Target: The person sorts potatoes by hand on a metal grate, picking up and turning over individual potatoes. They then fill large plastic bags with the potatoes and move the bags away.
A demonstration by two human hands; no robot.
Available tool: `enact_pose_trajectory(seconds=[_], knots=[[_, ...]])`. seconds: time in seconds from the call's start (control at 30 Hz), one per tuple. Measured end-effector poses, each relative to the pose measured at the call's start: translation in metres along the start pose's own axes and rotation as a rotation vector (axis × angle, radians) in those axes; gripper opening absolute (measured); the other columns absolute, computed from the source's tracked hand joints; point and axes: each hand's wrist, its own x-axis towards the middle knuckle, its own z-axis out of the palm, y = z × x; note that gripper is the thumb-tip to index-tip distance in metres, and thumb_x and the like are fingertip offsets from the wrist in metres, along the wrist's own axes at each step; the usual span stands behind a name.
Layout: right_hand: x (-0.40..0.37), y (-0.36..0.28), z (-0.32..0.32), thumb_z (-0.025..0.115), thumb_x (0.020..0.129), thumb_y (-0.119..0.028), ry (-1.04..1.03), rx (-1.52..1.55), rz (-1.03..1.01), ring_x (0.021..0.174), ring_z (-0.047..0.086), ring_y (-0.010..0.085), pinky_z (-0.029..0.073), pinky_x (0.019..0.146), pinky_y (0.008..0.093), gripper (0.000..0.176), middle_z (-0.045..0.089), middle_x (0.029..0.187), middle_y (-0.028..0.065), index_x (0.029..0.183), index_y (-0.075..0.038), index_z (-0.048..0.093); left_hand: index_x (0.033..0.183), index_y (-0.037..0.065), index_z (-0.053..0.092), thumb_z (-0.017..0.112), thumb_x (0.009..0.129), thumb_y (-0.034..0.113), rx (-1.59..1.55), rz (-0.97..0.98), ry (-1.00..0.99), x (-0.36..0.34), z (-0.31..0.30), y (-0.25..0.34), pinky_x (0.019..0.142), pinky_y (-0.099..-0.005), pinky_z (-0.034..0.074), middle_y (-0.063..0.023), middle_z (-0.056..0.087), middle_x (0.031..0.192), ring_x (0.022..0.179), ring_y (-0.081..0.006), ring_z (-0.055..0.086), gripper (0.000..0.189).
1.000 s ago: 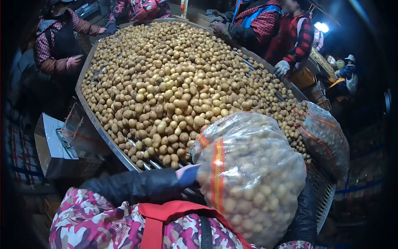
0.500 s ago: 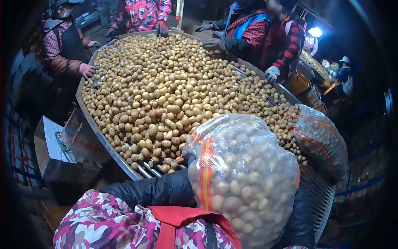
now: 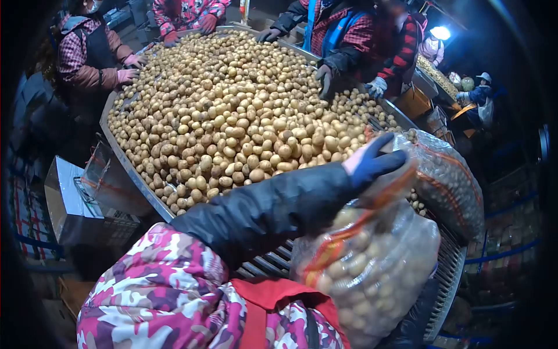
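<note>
My left hand (image 3: 376, 161), in a blue glove, reaches across my front at the upper edge of a clear plastic sack of potatoes (image 3: 372, 279). Its fingers are partly blurred, but they seem closed on the raised, orange-striped top of the sack. The sack leans against me over the slatted end of the sorting table (image 3: 110, 128). Behind the sack, only a dark sleeve of my right arm shows low down; my right hand is hidden. A large heap of potatoes (image 3: 232, 122) covers the table beyond my left arm.
A second filled sack (image 3: 450, 186) lies on the right edge of the table. Several people stand around the far side, with a gloved hand (image 3: 325, 78) over the heap. An open cardboard box (image 3: 72, 200) stands at the left.
My left arm has swung up and right across the sack, bringing its hand into view. The sack has shifted right and tilted, its top pulled upward. Co-workers' hands have moved over the potatoes.
</note>
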Motion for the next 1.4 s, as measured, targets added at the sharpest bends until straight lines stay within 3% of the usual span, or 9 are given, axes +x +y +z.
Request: enact_pose_trajectory(seconds=[0.07, 0.2, 0.3, 0.5, 0.8, 0.97, 1.07, 1.13, 1.4], knots=[[0.006, -0.001, 0.001, 0.047, 0.107, -0.031, -0.001, 0.012, -0.004, 0.091, 0.066, 0.0135, 0.051, 0.083, 0.0272, 0.038, 0.071, 0.102, 0.0036, 0.116, 0.0, 0.067, 0.148, -0.001, 0.039, 0.073, 0.087, 0.041, 0.238, 0.111, -0.043, -0.028, -0.054, -0.024, 0.107, -0.0373, 0.043, -0.0307, 0.055, 0.134, 0.128, -0.0325, 0.054, 0.082], [0.029, -0.006, 0.012, 0.047, 0.107, -0.03, -0.039, 0.034, -0.018, 0.092, 0.066, 0.0133, 0.051, 0.083, 0.0271, 0.038, 0.071, 0.103, 0.0034, 0.117, 0.0, 0.067, 0.147, -0.003, 0.038, 0.081, 0.081, 0.035, 0.743, -0.351, 0.101, -0.119, -0.125, -0.052, 0.105, -0.0333, 0.044, -0.0233, 0.057, 0.136, 0.127, -0.0262, 0.056, 0.087], [0.044, -0.013, 0.029, 0.047, 0.107, -0.03, -0.082, 0.037, -0.037, 0.093, 0.066, 0.0132, 0.051, 0.084, 0.027, 0.038, 0.071, 0.104, 0.0033, 0.118, 0.0, 0.067, 0.131, -0.002, 0.059, 0.081, 0.081, 0.037, 0.031, -0.392, 0.188, -0.131, -0.112, -0.042, 0.093, -0.0322, 0.05, -0.0112, 0.069, 0.116, 0.105, -0.0177, 0.064, 0.067], [0.038, -0.021, 0.056, 0.047, 0.108, -0.028, -0.135, 0.0, -0.018, 0.092, 0.066, 0.0127, 0.051, 0.082, 0.0277, 0.036, 0.071, 0.101, 0.0031, 0.116, 0.0, 0.068, 0.118, -0.005, 0.066, 0.077, 0.081, 0.043, 0.137, -0.527, 0.335, -0.11, -0.134, -0.102, 0.084, -0.0342, 0.051, -0.0125, 0.071, 0.106, 0.095, -0.0189, 0.065, 0.062], [-0.03, -0.118, 0.166, 0.07, 0.081, -0.01, 0.017, -1.185, -0.669, 0.059, 0.062, 0.0185, 0.043, 0.055, 0.0323, 0.01, 0.065, 0.068, 0.0092, 0.08, 0.0, 0.067, 0.096, 0.0, 0.064, 0.063, 0.088, 0.018, -0.168, -0.174, 0.236, -0.141, -0.133, -0.006, 0.076, -0.0344, 0.049, -0.0079, 0.064, 0.086, 0.082, -0.0169, 0.06, 0.02], [-0.069, -0.151, 0.24, 0.072, 0.08, -0.013, 0.231, -0.846, -0.511, 0.063, 0.061, 0.0192, 0.044, 0.059, 0.0341, 0.014, 0.062, 0.067, 0.0088, 0.078, -0.002, 0.065, 0.095, 0.001, 0.064, 0.063, 0.087, 0.017, -0.165, -0.126, 0.148, -0.156, -0.175, 0.085, 0.076, -0.0345, 0.049, -0.0103, 0.062, 0.088, 0.083, -0.0189, 0.06, 0.018], [-0.078, -0.163, 0.301, 0.069, 0.09, -0.018, 0.446, -0.707, -0.847, 0.072, 0.061, 0.0149, 0.046, 0.064, 0.0324, 0.019, 0.064, 0.074, 0.0023, 0.08, -0.004, 0.063, 0.093, 0.001, 0.065, 0.064, 0.086, 0.016, -0.188, -0.031, 0.152, -0.158, -0.21, 0.122, 0.076, -0.0347, 0.049, -0.0119, 0.062, 0.089, 0.083, -0.0216, 0.062, 0.016], [-0.079, -0.194, 0.35, 0.067, 0.097, -0.023, 0.447, -0.599, -0.772, 0.074, 0.059, 0.0108, 0.046, 0.066, 0.0294, 0.025, 0.063, 0.076, -0.0016, 0.081, -0.004, 0.062, 0.1, 0.002, 0.064, 0.065, 0.086, 0.015, -0.294, 0.062, 0.094, -0.161, -0.238, 0.161, 0.077, -0.0334, 0.05, -0.0086, 0.064, 0.093, 0.086, -0.0182, 0.061, 0.02], [0.004, -0.314, 0.527, 0.062, 0.096, -0.016, -0.158, -0.436, -0.795, 0.076, 0.066, 0.0144, 0.055, 0.072, 0.03, 0.016, 0.07, 0.085, 0.0035, 0.097, -0.002, 0.069, 0.117, 0.0, 0.06, 0.066, 0.085, 0.01, -0.248, 0.408, 0.324, -0.155, -0.374, 0.333, 0.081, -0.0313, 0.052, -0.004, 0.065, 0.102, 0.09, -0.014, 0.061, 0.034]])
